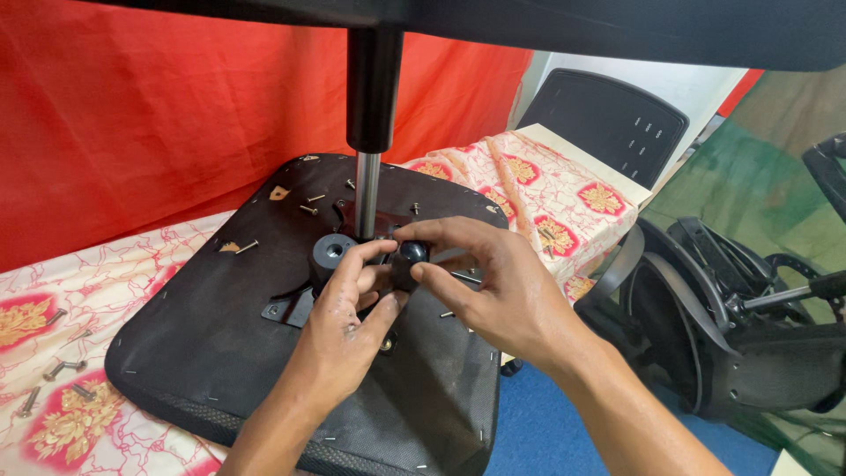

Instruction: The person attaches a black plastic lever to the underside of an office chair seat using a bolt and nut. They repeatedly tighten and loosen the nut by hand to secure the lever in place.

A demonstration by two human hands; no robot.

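Observation:
An upturned black chair seat (203,335) lies on a table covered with a red-and-cream patterned cloth (44,308). A gas-lift column (368,176) rises from the metal mechanism at the seat's middle. Beside the column sits a round black knob (331,252). My right hand (493,291) pinches a second small black knob (409,257) from above with thumb and fingers. My left hand (352,326) comes up from below, its fingers touching the underside of the same knob and the mechanism. Loose screws (310,210) lie on the seat.
Several bolts (66,365) lie on the cloth at the left. A red curtain (132,115) hangs behind. A black chair backrest (608,123) leans at the back right. More black chair parts (740,300) stand on the floor at the right, over blue flooring (546,423).

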